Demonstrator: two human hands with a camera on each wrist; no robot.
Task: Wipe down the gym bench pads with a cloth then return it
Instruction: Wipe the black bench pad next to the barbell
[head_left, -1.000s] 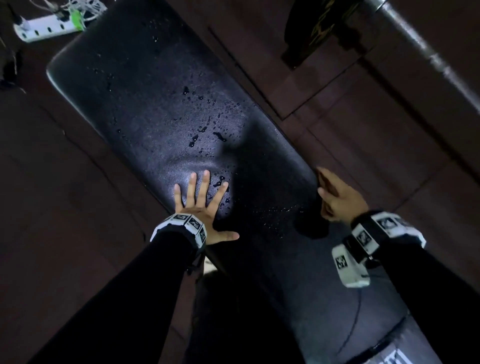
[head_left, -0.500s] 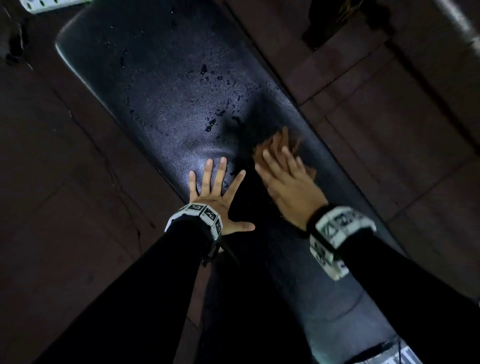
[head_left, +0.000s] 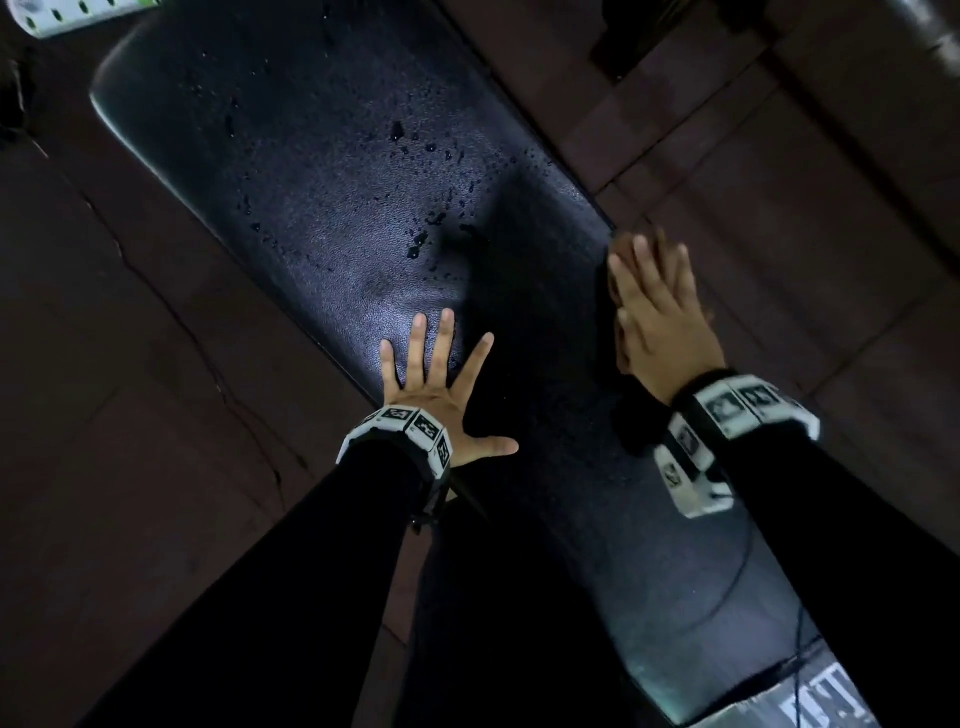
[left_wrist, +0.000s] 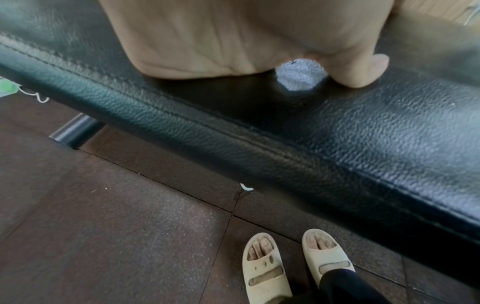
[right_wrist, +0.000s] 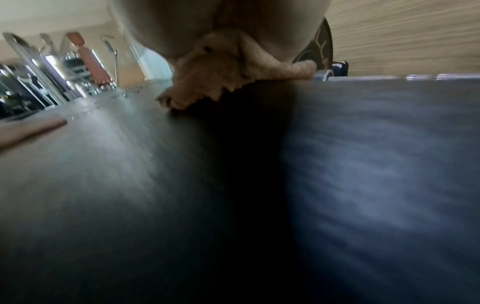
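Head view shows the right hand (head_left: 657, 306) flat, fingers straight and close together, pressing the tan cloth (head_left: 623, 249) onto the right edge of the black bench pad (head_left: 322, 218), while the left hand (head_left: 436, 384) lies spread and flat at the pad's near-left edge, holding nothing. Water droplets (head_left: 415, 239) lie up and to the left of the cloth, along the pad's long axis toward its far end. I judge the right hand should sweep that way, being already on the cloth.
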